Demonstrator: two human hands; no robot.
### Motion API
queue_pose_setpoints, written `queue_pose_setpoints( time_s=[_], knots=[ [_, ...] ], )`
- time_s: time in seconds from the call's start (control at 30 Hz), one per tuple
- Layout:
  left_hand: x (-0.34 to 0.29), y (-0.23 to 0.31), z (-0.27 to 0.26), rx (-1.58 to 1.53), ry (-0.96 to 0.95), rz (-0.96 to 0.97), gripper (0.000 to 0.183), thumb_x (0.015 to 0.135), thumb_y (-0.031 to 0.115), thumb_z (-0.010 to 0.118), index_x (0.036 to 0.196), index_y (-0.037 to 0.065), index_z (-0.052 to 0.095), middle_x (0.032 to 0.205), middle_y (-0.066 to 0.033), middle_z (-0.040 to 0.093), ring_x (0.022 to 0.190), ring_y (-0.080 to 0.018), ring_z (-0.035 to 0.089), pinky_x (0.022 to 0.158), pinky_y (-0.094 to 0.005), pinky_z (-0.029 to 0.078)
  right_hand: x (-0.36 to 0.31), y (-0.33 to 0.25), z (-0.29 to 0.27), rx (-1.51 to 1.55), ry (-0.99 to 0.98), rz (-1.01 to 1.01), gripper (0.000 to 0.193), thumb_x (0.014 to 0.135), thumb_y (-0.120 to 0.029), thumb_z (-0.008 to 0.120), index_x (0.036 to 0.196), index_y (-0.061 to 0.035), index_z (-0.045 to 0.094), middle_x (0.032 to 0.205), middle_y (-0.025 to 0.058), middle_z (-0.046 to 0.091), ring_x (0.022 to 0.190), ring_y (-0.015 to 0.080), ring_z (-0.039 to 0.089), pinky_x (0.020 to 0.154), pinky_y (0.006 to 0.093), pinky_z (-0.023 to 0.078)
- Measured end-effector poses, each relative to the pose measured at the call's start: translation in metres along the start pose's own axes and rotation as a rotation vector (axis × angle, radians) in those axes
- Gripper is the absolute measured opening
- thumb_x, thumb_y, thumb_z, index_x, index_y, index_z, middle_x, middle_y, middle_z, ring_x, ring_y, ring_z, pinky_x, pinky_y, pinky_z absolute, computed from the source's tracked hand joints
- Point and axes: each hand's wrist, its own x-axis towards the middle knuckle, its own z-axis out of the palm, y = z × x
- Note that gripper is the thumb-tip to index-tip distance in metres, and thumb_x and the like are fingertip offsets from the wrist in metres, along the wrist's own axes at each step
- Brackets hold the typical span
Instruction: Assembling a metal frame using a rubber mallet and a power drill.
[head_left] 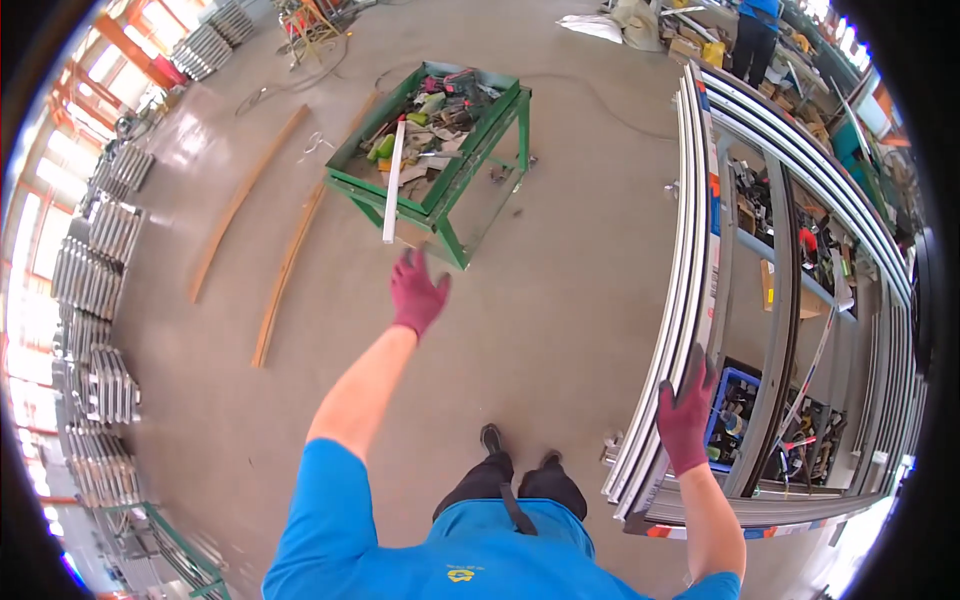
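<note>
My left hand (416, 293), in a dark red glove, is stretched out in the air with its fingers apart and holds nothing. It is nearest the green metal cart (446, 200), just short of the white bar (393, 180) that sticks out of the cart. My right hand (685, 412), also in a dark red glove, lies flat with spread fingers on the near edge of a large grey aluminium frame (690, 250) that rests on a work stand at my right.
Tools and scraps fill the cart's top tray. Two long wooden strips (290, 260) lie on the concrete floor to the left. Stacks of metal profiles (95, 300) line the far left. A blue crate (735, 400) of parts sits under the frame. Another person (757, 35) stands far behind.
</note>
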Motion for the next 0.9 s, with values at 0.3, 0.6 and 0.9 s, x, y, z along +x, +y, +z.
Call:
queue_pose_setpoints(
  time_s=[0.3,0.6,0.9],
  knots=[
    [0.162,-0.121,0.086,0.107,-0.233,-0.43,0.086,0.087,0.037,0.081,0.158,0.015,0.039,0.146,-0.0235,0.055,0.132,-0.0413,0.059,0.106,-0.0526,0.052,0.008,-0.019,-0.004,-0.078,0.0,0.03,0.078,0.087,-0.005,0.066,0.16,-0.0016,0.038,0.153,0.0292,0.042,0.144,0.0493,0.041,0.12,0.0522,0.038],
    [0.149,-0.188,0.031,-0.07,0.174,-0.345,0.031,0.091,0.012,0.058,0.118,0.0,0.065,0.105,-0.0277,0.071,0.099,-0.0458,0.069,0.087,-0.0512,0.056,0.021,-0.022,-0.002,-0.033,-0.097,0.099,0.079,0.087,-0.016,0.067,0.159,-0.0003,0.038,0.153,0.0341,0.039,0.143,0.0544,0.042,0.119,0.0543,0.039],
    [0.144,0.016,-0.154,-0.805,-0.127,-0.353,0.024,0.104,0.013,0.064,0.126,0.004,0.06,0.075,0.0041,0.05,0.051,-0.0034,0.042,0.043,-0.0233,0.032,0.072,-0.022,-0.023,-0.067,0.227,0.159,0.068,0.087,-0.012,0.072,0.15,0.0023,0.049,0.146,0.029,0.052,0.135,0.0509,0.051,0.114,0.0527,0.044]
  ],
)
